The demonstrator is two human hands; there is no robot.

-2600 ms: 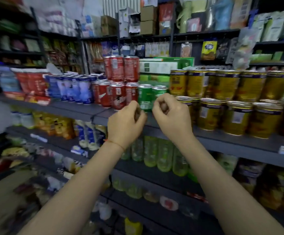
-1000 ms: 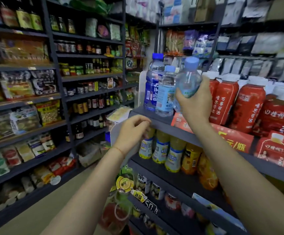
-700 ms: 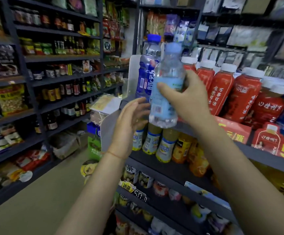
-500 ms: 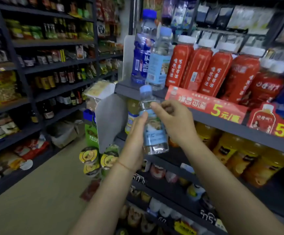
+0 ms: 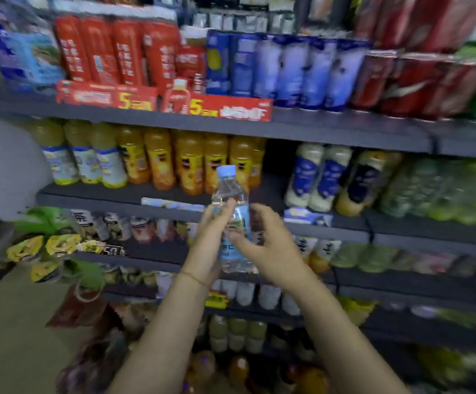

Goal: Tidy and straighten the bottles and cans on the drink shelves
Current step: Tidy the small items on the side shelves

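Head view: left hand (image 5: 207, 245) fingers grip the upright water bottle (image 5: 232, 220); right hand (image 5: 271, 248) fingers curl round its label.

We extend both bare forearms forward from six o'clock, hands meeting at frame centre. Our left hand (image 5: 209, 245), a thin band at its wrist, wraps round a water bottle (image 5: 232, 220); our right hand (image 5: 271, 248) curls against its three o'clock side.

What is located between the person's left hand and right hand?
In the head view, a clear plastic water bottle with a light blue cap stands upright between the left hand and right hand.
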